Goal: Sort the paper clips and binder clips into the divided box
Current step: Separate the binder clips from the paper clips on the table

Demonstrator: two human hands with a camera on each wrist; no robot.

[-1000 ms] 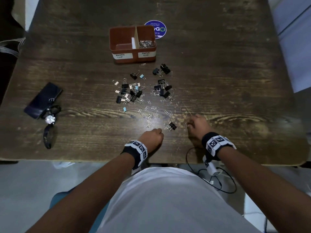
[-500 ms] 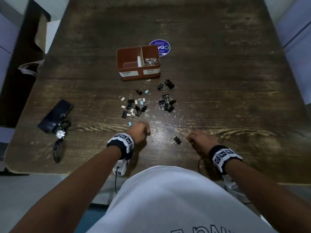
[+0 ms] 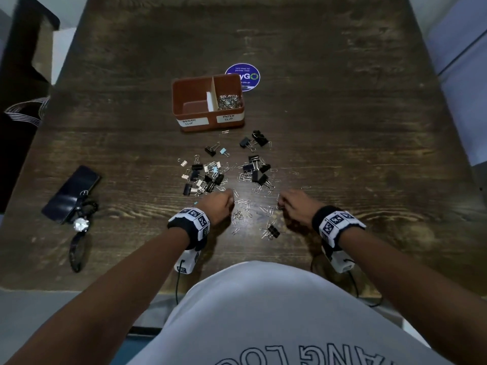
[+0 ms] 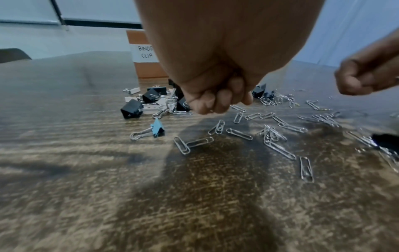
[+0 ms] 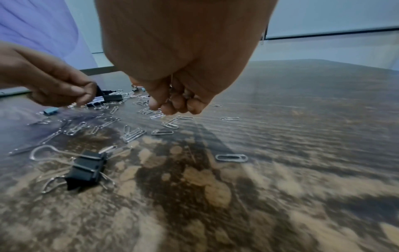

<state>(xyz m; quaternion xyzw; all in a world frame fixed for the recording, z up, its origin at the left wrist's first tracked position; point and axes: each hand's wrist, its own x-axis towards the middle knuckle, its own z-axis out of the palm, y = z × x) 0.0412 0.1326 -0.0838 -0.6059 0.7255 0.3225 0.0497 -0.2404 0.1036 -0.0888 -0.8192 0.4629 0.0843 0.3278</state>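
Note:
The brown divided box (image 3: 184, 101) stands mid-table; its left half, labelled binder clip, is bare, and its right half holds paper clips (image 3: 229, 101). Black, white and blue binder clips (image 3: 203, 177) lie heaped in front of it, with loose paper clips (image 3: 242, 209) nearer me. My left hand (image 3: 228, 200) hovers over them with fingers (image 4: 215, 104) curled tight, a small metal glint at the tips. My right hand (image 3: 283, 204) is curled too, paper clips showing between its fingers (image 5: 175, 105). A black binder clip (image 3: 273, 231) lies just below it.
A dark phone (image 3: 71, 193) and a wristwatch (image 3: 79, 225) lie at the left of the wooden table (image 3: 369, 154). A round blue sticker (image 3: 246, 76) sits behind the box. A lone blue binder clip (image 4: 157, 130) lies left of my left hand. Cables hang off the near edge.
Both hands have moved away from the table's near edge toward the clips; the left went furthest, up to the binder clip heap. The right hand has lifted off the table.

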